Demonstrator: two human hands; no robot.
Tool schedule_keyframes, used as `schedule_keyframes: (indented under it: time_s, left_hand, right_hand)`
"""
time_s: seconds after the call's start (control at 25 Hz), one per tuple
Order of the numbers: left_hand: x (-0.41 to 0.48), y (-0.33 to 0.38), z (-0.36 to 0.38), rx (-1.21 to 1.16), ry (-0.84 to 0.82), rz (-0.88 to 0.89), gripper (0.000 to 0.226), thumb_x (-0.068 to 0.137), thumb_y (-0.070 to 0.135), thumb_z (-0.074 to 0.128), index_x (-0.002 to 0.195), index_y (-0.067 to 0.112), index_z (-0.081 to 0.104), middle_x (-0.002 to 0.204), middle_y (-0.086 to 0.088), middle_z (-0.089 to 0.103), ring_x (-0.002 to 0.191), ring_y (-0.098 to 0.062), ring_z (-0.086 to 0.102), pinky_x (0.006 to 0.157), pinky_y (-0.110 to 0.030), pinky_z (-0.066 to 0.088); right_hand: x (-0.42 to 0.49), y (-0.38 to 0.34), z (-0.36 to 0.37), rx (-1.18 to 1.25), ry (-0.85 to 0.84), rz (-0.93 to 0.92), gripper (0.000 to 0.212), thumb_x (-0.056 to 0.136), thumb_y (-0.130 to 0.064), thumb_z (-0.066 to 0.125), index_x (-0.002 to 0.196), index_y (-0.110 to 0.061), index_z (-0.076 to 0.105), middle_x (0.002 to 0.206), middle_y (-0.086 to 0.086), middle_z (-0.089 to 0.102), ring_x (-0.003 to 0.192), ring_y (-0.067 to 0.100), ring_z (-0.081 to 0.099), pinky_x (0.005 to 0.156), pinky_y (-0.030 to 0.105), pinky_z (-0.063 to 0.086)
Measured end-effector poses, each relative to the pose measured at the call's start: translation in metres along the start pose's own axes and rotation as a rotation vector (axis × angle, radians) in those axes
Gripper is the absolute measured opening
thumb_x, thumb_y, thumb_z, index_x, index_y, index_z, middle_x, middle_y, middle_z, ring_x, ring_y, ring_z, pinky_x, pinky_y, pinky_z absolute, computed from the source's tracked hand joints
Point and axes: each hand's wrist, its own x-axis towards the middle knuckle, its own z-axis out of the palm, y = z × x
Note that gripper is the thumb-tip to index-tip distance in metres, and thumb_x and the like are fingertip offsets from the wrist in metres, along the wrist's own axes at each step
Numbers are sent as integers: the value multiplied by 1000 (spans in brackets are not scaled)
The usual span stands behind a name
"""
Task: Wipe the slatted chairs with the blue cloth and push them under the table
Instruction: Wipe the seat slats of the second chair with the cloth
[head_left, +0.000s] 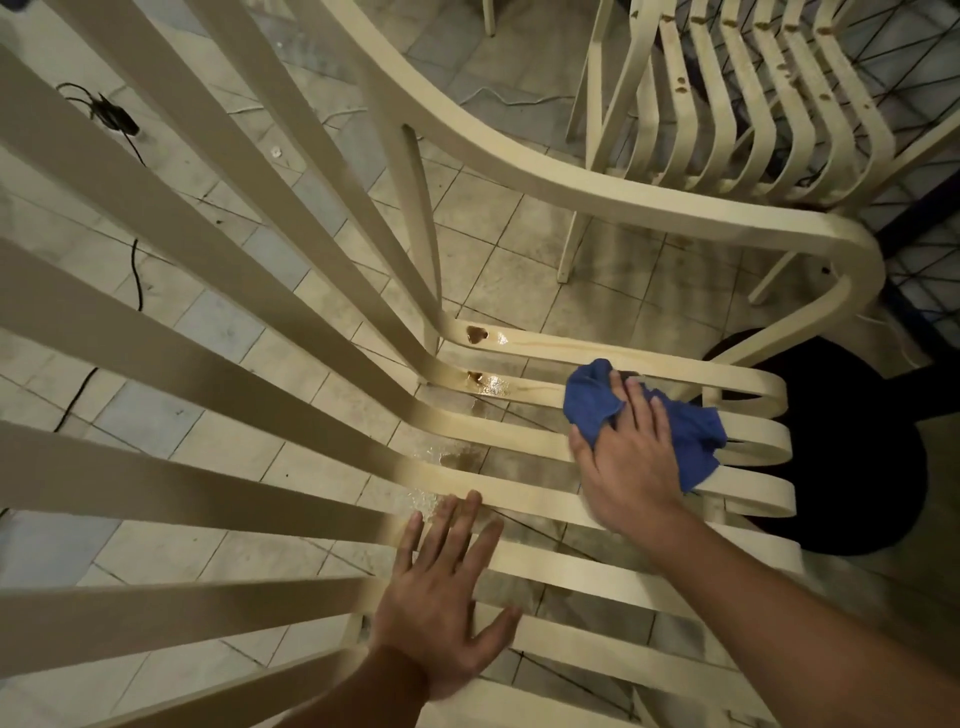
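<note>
A cream slatted chair (519, 426) fills the view, its back slats fanning up to the left and its seat slats running right. My right hand (623, 457) presses a crumpled blue cloth (691, 436) flat onto the seat slats near the front edge. My left hand (441, 587) rests on the nearer seat slats with its fingers spread and straight. Brown stains and wet patches (480, 358) mark the slats where seat and back meet. A second cream slatted chair (753, 104) stands at the upper right.
Pale floor tiles (493, 208) show through the slats. A black cable (111, 119) lies on the floor at the upper left. A dark round object (857, 467) sits beyond the seat's front edge. A dark netted surface (919, 130) is at the far right.
</note>
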Motion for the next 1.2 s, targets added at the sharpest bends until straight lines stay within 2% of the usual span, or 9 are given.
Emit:
schedule_keyframes:
  time_s: [0.08, 0.24, 0.4, 0.56, 0.8, 0.96, 1.08, 1.12, 1.2]
  left_hand:
    - [1, 0, 2, 14, -5, 3, 89, 93, 75, 39, 163, 26, 16, 172, -3, 2, 158, -24, 3, 121, -54, 7]
    - [1, 0, 1, 17, -4, -5, 87, 93, 76, 39, 162, 26, 22, 172, -3, 6, 158, -24, 7, 121, -54, 9]
    - [2, 0, 0, -8, -3, -2, 87, 92, 77, 38, 162, 26, 26, 172, -3, 11, 158, -23, 11, 119, -54, 13]
    - [2, -1, 2, -9, 21, 14, 87, 91, 77, 38, 161, 25, 29, 171, -4, 13, 157, -24, 13, 119, -54, 15]
    - [2, -2, 4, -28, 66, 29, 88, 91, 75, 42, 161, 24, 28, 171, -4, 12, 157, -25, 12, 119, -56, 15]
    - [1, -1, 4, -27, 86, 34, 88, 90, 73, 46, 160, 23, 30, 171, -4, 14, 157, -25, 13, 120, -54, 16]
    - [0, -1, 4, -13, 83, 26, 88, 90, 73, 46, 161, 24, 29, 171, -4, 13, 157, -24, 13, 120, -54, 15]
    - [0, 0, 4, -4, 83, 26, 88, 90, 73, 46, 161, 24, 29, 171, -4, 13, 157, -24, 13, 120, -55, 15]
    - [0, 0, 5, 2, 82, 31, 88, 90, 73, 45, 161, 24, 28, 171, -5, 14, 157, -25, 14, 119, -55, 17]
  right_hand:
    - [6, -24, 1, 16, -16, -30, 76, 100, -55, 6, 162, -12, 20, 170, 11, 11, 158, 28, 3, 128, 47, 2]
    - [19, -74, 6, 31, -48, -39, 69, 104, -52, 4, 163, -17, -5, 171, 9, -6, 157, 26, -10, 126, 46, -8]
    - [23, -79, 5, 20, -93, -113, 67, 107, -49, 7, 162, -16, -11, 170, 10, -12, 157, 26, -14, 126, 44, -12]
    - [5, -37, 4, 67, -37, -149, 71, 101, -57, 4, 161, -21, -8, 170, 2, -5, 156, 18, -12, 125, 39, -10]
    - [-30, 22, 1, 96, -32, 34, 77, 96, -62, -5, 162, -23, -7, 171, -5, -8, 155, 12, -18, 126, 36, -9]
    - [-24, 2, 8, 129, 60, 95, 70, 101, -52, 17, 156, -8, 23, 168, 3, 18, 157, 21, 7, 126, 44, 3]
    - [-15, -24, 14, 119, 108, 141, 67, 101, -48, 25, 153, -8, 36, 164, 7, 32, 154, 25, 20, 123, 46, 9]
    - [-12, -33, 15, 124, 109, 136, 68, 100, -49, 21, 155, -10, 33, 165, 6, 29, 155, 24, 16, 123, 46, 8]
    - [-6, -55, 15, 149, 43, 110, 73, 97, -52, 5, 161, -18, 16, 171, 3, 9, 157, 21, -3, 125, 45, -2]
